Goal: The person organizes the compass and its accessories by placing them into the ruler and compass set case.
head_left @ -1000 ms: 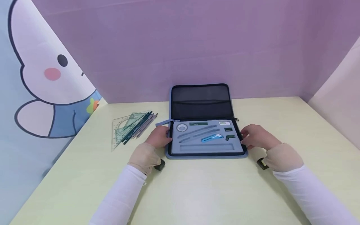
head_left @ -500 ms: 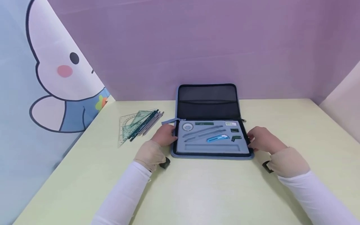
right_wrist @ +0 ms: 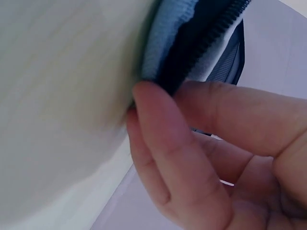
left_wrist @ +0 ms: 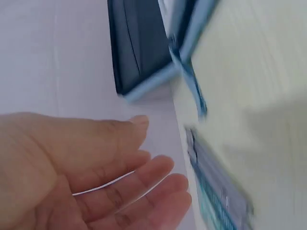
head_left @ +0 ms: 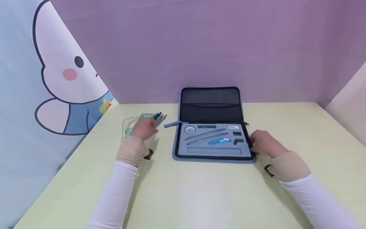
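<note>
A blue zip case (head_left: 211,160) lies unfolded on the table, its grey foam insert (head_left: 183,152) facing up. My right hand (head_left: 267,143) pinches the case's right edge; in the right wrist view, thumb and fingers close on the zipped rim (right_wrist: 160,45). My left hand (head_left: 144,128) hovers over the pencils (head_left: 162,118) at the left, partly covering them. The left wrist view shows its fingers (left_wrist: 165,206) loosely extended, holding nothing, with the pencils (left_wrist: 218,179) beyond them. Beneath the pencils are a clear protractor set square (head_left: 127,124) and a green set square (head_left: 146,115).
In the foam sit a blue utility knife (head_left: 220,142), a white round dial (head_left: 190,129), a white eraser-like block (head_left: 233,127) and several small green pieces. A strap (head_left: 171,124) sticks out at the case's left. A purple backdrop (head_left: 211,44) stands behind the table.
My left hand has let go of the case's left edge and moved left to above the pencils. The right hand still holds the right edge. The head view has shifted slightly.
</note>
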Motion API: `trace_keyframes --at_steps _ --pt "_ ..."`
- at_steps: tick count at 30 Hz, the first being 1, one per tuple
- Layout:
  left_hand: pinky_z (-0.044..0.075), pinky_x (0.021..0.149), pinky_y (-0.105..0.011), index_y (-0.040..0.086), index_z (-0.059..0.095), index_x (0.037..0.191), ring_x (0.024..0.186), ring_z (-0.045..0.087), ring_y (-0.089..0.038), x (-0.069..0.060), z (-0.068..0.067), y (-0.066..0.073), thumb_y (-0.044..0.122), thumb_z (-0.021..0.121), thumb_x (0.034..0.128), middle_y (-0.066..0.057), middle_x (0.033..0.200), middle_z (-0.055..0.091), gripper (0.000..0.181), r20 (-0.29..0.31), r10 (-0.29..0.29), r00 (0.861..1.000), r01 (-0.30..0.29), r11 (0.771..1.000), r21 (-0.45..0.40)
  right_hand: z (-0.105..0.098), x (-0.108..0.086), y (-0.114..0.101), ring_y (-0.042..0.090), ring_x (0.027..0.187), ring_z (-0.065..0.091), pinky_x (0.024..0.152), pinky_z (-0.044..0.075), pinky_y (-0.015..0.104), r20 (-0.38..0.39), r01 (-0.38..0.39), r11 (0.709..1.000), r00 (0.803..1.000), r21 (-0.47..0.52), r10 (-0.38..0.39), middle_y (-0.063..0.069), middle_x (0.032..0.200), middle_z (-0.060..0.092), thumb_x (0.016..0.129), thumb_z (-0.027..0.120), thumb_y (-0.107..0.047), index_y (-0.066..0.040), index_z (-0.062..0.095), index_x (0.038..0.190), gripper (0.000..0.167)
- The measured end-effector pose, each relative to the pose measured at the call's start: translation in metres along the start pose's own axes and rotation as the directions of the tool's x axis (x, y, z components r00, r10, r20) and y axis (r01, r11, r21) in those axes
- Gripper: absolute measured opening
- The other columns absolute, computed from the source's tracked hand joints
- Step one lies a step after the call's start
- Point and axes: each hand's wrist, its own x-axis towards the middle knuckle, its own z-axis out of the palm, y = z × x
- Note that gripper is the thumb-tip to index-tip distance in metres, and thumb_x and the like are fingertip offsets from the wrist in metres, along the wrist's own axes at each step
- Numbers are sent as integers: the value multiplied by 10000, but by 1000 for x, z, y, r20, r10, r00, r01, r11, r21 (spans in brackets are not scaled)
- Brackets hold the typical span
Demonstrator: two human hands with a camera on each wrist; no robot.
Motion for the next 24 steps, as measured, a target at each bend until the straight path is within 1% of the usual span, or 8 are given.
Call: trace_keyframes --at_steps 2,5,8,11,15,17,19,24 --pt "476 840 -464 -72 659 979 910 612 -350 0 -4 -7 50 621 835 -215 983 667 192 -8 -44 999 44 998 41 1 1 -1 198 651 637 585 547 298 -5 4 1000 1000 -20 -5 281 910 583 723 644 127 243 531 1052 366" --pt "474 839 -459 -62 669 932 888 602 -338 3 -4 -12 24 572 830 -212 976 662 165 20 -107 994 103 987 123 2 2 -1 203 659 623 590 542 301 -13 10 998 1000 -60 -11 251 872 590 719 650 117 232 549 1028 345" --pt "459 887 -462 -84 637 996 950 594 -361 7 1 -15 10 517 849 -244 1037 636 211 35 -133 990 125 975 184 2 2 0 227 692 612 618 540 321 -20 11 996 1000 -84 -13 259 881 602 720 655 109 227 554 1029 346" --pt "456 913 -471 -106 588 1092 1018 584 -391 12 7 -17 -5 475 878 -277 1103 606 263 18 -145 989 137 964 228 1 2 0 244 713 605 645 537 342 -19 22 995 1000 -93 -24 261 885 603 720 656 103 225 557 1031 349" --pt "472 889 -483 -112 575 1107 1017 586 -413 14 13 -20 -25 452 886 -296 1111 599 267 -3 -155 988 152 960 233 2 2 -1 246 714 602 657 535 352 -15 28 996 999 -89 -30 252 876 607 720 650 104 223 562 1027 341" --pt "470 892 -484 -112 575 1101 1018 585 -415 15 14 -22 -22 466 875 -297 1111 597 267 1 -157 988 152 961 230 2 3 -2 241 709 605 656 536 351 -13 22 997 1000 -80 -24 259 887 606 725 644 106 228 554 1035 345" --pt "473 884 -485 -103 591 1077 1002 588 -412 16 14 -24 -16 510 840 -291 1100 602 266 11 -149 989 143 963 228 2 3 -2 241 720 602 669 535 356 -10 16 997 1000 -77 -17 268 904 606 732 640 106 230 550 1044 348" --pt "487 823 -454 -35 671 926 904 601 -354 19 14 -27 -1 621 718 -220 1007 647 216 65 -133 989 119 975 187 0 2 0 224 690 599 664 527 356 -7 23 996 1000 -88 -23 244 870 608 731 635 101 223 565 1019 320"
